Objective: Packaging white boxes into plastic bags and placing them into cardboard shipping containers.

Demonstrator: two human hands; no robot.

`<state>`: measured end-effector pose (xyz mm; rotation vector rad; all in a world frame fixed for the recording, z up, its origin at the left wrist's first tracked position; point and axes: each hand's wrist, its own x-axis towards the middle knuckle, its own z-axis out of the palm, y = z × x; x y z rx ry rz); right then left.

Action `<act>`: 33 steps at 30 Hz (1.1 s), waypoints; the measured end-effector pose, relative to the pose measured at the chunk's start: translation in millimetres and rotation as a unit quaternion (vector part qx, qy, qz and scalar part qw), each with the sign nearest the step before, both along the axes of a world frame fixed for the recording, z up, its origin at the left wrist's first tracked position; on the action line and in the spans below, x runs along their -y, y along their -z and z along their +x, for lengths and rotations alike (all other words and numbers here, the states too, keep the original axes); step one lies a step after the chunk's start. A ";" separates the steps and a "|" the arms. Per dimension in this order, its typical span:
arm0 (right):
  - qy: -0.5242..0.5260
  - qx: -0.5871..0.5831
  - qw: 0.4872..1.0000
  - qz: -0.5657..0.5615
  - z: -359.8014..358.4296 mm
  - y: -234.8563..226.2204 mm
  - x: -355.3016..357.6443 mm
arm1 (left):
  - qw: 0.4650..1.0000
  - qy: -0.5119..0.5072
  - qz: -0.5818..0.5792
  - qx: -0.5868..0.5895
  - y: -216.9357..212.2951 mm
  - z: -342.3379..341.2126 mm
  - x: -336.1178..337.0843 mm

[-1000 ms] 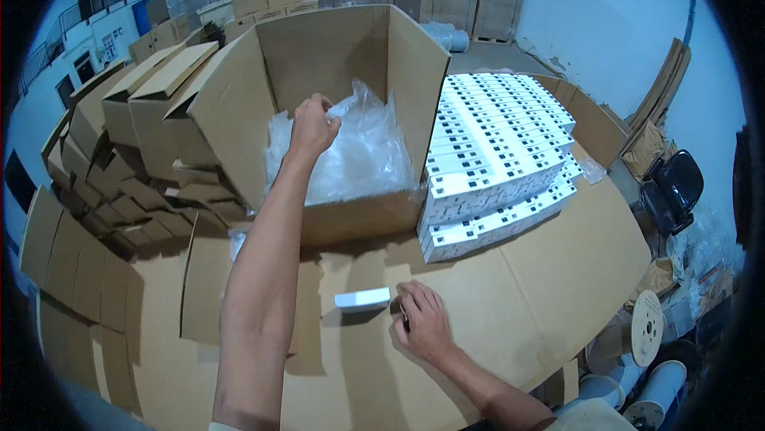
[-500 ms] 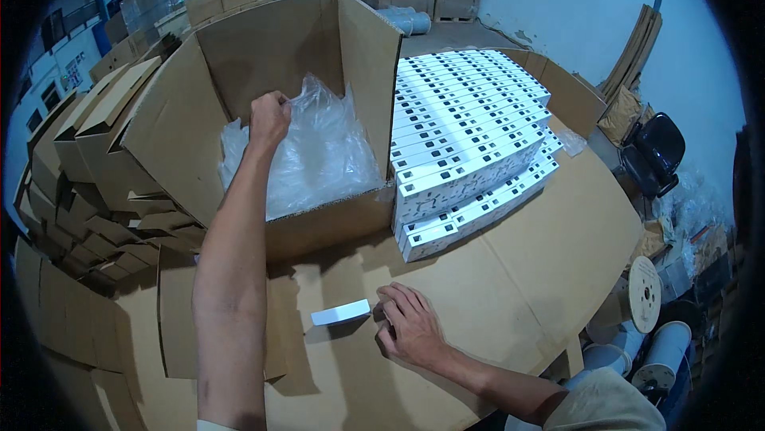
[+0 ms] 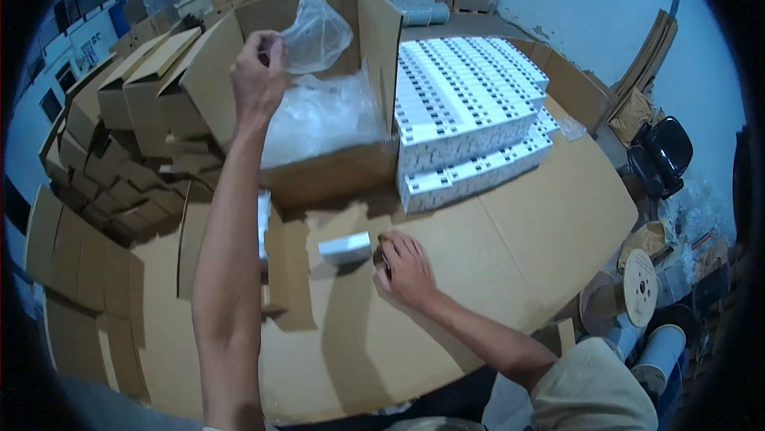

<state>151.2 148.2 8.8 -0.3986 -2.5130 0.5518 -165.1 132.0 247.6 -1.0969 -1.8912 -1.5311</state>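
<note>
My left hand (image 3: pixel 259 72) pinches a crumpled clear plastic bag (image 3: pixel 317 37), held up above the open carton (image 3: pixel 335 172). More clear plastic bags (image 3: pixel 327 120) fill the carton below it. Lower down, my right hand (image 3: pixel 406 268) rests on the cardboard-covered table (image 3: pixel 494 272), its fingers curled in; what they hold, if anything, is hidden. Just left of those fingertips a small white box (image 3: pixel 345 248) lies on the table, apart from them.
Right of the carton, white boxes (image 3: pixel 470 128) are stacked in tight rows. A small open carton (image 3: pixel 275 264) with something white inside stands behind my left forearm. Folded cartons (image 3: pixel 143 168) pile up at left. Spools (image 3: pixel 640 287) and a black chair (image 3: pixel 665 156) stand at right.
My left hand has pulled one plastic bag up out of the pile in the carton. The right hand still rests beside the white box. The view has shifted.
</note>
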 end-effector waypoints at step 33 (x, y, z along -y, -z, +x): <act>-0.015 -0.079 0.898 -0.432 19.5 -2.4 30.1 | 0.861 0.185 0.063 0.470 238.1 228.3 159.5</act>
